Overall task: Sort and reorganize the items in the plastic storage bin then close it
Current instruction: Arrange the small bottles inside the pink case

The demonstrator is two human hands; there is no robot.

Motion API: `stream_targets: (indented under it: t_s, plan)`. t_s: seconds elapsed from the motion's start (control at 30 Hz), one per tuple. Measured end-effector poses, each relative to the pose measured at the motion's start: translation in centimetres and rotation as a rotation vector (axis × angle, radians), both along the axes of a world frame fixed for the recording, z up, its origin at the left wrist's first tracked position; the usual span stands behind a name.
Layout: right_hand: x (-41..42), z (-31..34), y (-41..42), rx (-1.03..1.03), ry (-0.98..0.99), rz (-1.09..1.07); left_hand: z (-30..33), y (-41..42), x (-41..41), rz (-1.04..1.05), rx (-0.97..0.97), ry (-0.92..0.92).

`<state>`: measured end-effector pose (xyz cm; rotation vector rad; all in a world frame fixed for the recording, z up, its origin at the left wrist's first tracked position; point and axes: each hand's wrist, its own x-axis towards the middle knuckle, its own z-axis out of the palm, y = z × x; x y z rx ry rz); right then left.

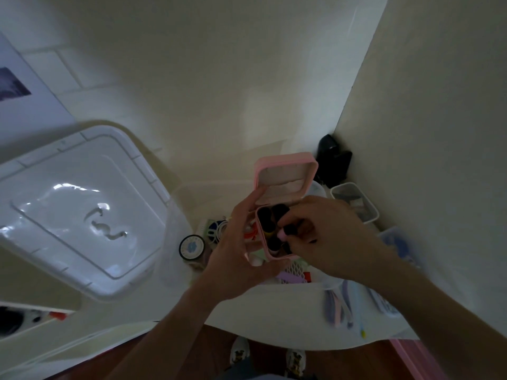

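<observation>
Both forearms reach forward over the clear storage bin [175,215]. Left hand [236,259] cradles the open pink case [277,215] above the bin's clutter; right hand [326,237] pinches a small dark bottle [288,230] among others inside. Best to seat it upright, case level. Beyond, left, the white lid [79,204] lies off.

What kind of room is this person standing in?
Probably a home storage corner: cream walls meet behind a clear plastic bin of craft bits, its white lid set aside, wood floor and slippered feet below.
</observation>
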<state>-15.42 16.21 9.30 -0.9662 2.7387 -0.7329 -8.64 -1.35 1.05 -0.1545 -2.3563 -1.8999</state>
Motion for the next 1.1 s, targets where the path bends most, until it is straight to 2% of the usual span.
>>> stream_targets:
  t_s: [0.33,0.5,0.77,1.1]
  plan:
    - [0.0,0.5,-0.6,0.103,0.008,0.034,-0.4,-0.1,0.2,0.022,-0.039,-0.01]
    - [-0.6,1.4,0.6,0.024,-0.009,-0.049,-0.5,-0.4,0.0,0.02,-0.025,0.007]
    - [-0.8,2.2,2.5,0.12,-0.124,-0.111,-0.5,-0.4,-0.2,0.015,0.013,0.009]
    - [-0.5,0.3,1.5,0.142,-0.101,-0.212,-1.1,0.1,-0.8,0.059,0.029,-0.003]
